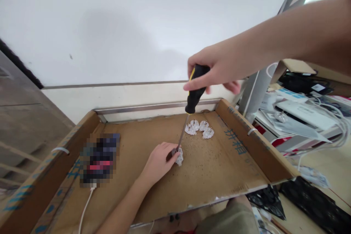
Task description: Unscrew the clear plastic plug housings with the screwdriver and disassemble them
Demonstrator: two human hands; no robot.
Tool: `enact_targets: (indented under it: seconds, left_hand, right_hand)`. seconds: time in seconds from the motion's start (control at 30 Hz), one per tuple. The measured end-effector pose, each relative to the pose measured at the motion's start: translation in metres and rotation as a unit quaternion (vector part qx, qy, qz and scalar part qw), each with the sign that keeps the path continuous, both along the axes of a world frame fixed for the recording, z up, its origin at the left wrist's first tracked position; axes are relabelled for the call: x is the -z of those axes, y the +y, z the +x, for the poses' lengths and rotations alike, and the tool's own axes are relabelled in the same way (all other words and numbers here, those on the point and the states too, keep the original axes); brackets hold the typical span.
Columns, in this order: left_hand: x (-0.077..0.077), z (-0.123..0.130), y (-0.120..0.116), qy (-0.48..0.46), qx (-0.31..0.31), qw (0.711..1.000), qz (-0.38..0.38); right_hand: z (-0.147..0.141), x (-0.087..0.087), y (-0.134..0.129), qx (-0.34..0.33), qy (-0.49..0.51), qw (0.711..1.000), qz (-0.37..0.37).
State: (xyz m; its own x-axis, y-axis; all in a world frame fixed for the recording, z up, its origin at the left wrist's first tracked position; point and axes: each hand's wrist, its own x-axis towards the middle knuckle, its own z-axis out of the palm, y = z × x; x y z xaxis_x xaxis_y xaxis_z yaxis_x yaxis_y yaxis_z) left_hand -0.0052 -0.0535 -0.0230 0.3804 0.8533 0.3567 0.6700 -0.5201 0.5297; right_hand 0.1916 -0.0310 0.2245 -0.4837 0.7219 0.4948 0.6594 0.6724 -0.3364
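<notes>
My right hand (214, 67) grips the black and yellow handle of a screwdriver (195, 95), held nearly upright. Its metal shaft slants down to a small clear plastic piece (179, 157) on the cardboard. Pinched between the fingers of my left hand (161, 159), that piece is pressed against the cardboard surface, and the fingers partly cover it. Where exactly the tip meets the piece is too small to tell. Farther back lie several similar clear plastic pieces (207, 132) with small metal prongs standing up.
The work surface is a cardboard-lined tray (128, 131) with raised sides and scattered dark specks. A pixelated phone-like device (101, 159) with a white cable (86, 208) lies at left. A white wall rises behind. Papers and cables (307, 113) crowd the right, beyond a grey post (252, 91).
</notes>
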Motion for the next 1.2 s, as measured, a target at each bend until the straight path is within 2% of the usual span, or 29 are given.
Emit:
enact_targets:
  seconds: [0.17,0.23,0.33,0.47,0.6,0.63,0.73,0.77,0.9,1.03,1.2]
  left_hand:
    - [-0.001,0.001,0.001,0.001,-0.005,1.0,-0.002]
    - [0.0,0.0,0.001,0.001,-0.003,1.0,0.0]
    - [0.004,0.0,0.003,-0.002,-0.005,1.0,0.004]
    - [0.006,-0.001,0.003,-0.003,-0.008,1.0,0.002]
    - [0.004,-0.001,0.002,0.004,-0.009,1.0,-0.007]
    - [0.004,-0.001,0.002,0.006,-0.009,1.0,-0.007]
    - [0.004,-0.001,0.003,0.007,-0.005,1.0,-0.002]
    - [0.004,-0.001,0.004,0.007,-0.003,1.0,0.0]
    - [0.005,-0.001,0.005,0.011,-0.003,1.0,0.004]
    - [0.005,-0.001,0.004,0.012,-0.008,1.0,0.007]
    - [0.007,-0.001,0.004,-0.012,-0.02,1.0,-0.006]
  right_hand:
    - [-0.004,-0.023,0.009,0.005,-0.052,0.999,0.001]
    - [-0.005,-0.032,0.012,0.048,-0.136,0.989,-0.024]
    - [-0.004,-0.042,0.016,0.103,-0.282,0.953,-0.039]
    - [-0.004,-0.048,0.013,0.049,-0.359,0.928,-0.087]
    - [-0.01,-0.048,0.003,0.099,-0.363,0.927,-0.001]
    - [-0.012,-0.048,0.0,0.098,-0.359,0.928,-0.009]
    - [-0.014,-0.05,-0.005,0.062,-0.353,0.926,-0.118]
    - [-0.014,-0.051,-0.005,0.07,-0.354,0.925,-0.12]
    - [-0.012,-0.051,-0.005,0.121,-0.371,0.92,-0.026]
    - [-0.013,-0.052,-0.008,0.047,-0.362,0.924,-0.116]
    - [-0.02,-0.055,-0.021,0.141,-0.397,0.907,-0.01]
